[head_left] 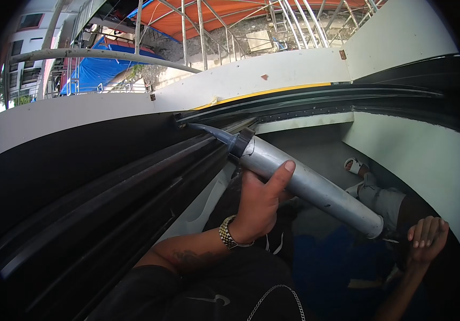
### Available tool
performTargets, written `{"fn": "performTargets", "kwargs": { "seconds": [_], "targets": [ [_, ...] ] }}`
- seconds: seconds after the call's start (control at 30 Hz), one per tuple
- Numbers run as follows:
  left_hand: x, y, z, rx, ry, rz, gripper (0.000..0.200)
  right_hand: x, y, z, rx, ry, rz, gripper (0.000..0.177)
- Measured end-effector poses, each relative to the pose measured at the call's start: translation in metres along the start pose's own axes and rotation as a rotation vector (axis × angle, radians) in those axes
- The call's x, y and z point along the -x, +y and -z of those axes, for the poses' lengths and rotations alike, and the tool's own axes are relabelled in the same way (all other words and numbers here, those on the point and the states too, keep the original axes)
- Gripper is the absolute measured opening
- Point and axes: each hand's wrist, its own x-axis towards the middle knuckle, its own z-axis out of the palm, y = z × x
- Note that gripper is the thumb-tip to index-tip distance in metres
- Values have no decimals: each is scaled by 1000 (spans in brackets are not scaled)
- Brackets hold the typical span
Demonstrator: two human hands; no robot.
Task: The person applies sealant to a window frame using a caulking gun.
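A silver-barrelled caulking gun (315,184) lies slantwise across the middle, its dark tapered nozzle (214,132) pointing up and left. The nozzle tip is at the corner of the black window frame (273,107); whether it touches cannot be told. My left hand (262,200) is wrapped around the barrel from below near its front collar, thumb on top. At the gun's rear end my right hand (428,235) has its fingers curled around the handle end, which is mostly hidden in shadow. A gold and silver watch (229,232) circles my left wrist.
Dark ribbed frame bars (117,203) run along the left. A white panel ledge (273,72) curves beyond the frame, with metal scaffold poles (200,32), a blue tarp (93,69) and an orange canopy (219,16) outside. A white-sandalled foot (354,166) shows below right.
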Motion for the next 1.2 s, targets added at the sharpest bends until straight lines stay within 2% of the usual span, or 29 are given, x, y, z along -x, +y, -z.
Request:
{"fn": "performTargets", "kwargs": {
  "seconds": [0.13, 0.23, 0.3, 0.33, 0.4, 0.57, 0.6, 0.73, 0.8, 0.83, 0.9, 0.93, 1.0, 1.03, 1.1, 1.13, 1.2],
  "targets": [
    [-1, -2, 0, 4, -3, -28, 46, 0, -2, 0, 4, 17, 11, 61],
    [-3, -6, 6, 2, -14, -45, 49, -2, -5, -8, -8, -100, -11, 59],
    [-3, -6, 6, 5, -17, -53, 51, 1, -3, -38, 91, 365, -32, 56],
    [-1, -6, 4, -11, -5, -59, 49, 1, -3, -22, 91, 365, -32, 56],
    [-1, -5, 2, -28, 4, -64, 46, -1, -3, 13, -47, -86, -58, 54],
    [1, -2, -1, 23, 7, -36, 44, 0, 9, 8, -272, -47, -8, 53],
    [2, -2, -2, 24, 6, -35, 44, 5, 12, 11, -337, -27, 20, 59],
    [0, -1, 0, 16, -2, -35, 43, 28, 46, -4, -167, -18, 140, 71],
    [-1, 0, 0, 9, 6, -21, 43, 41, 60, -9, -137, 238, 182, 78],
    [-1, 0, 0, 17, 3, -14, 43, 42, 61, -15, -136, 242, 183, 78],
    [-2, -1, 1, 25, -1, -4, 43, 39, 63, -28, 140, 638, 188, 66],
    [-2, 0, 1, 21, -3, -8, 43, 38, 66, -26, 140, 640, 183, 66],
    [-2, 1, 1, 16, -11, -19, 43, 35, 75, -16, 281, 604, 307, 50],
    [-2, 0, 1, 22, -13, -24, 43, 38, 76, -7, 281, 605, 308, 50],
    [-3, 0, 1, 28, -18, -32, 43, 44, 77, 10, 215, 430, 361, 37],
    [-4, -2, 1, 25, -18, -26, 43, 45, 77, 13, 215, 430, 360, 37],
    [-4, -4, 3, 20, -14, -14, 43, 48, 72, 16, 221, 288, 382, 34]
  ]
}}
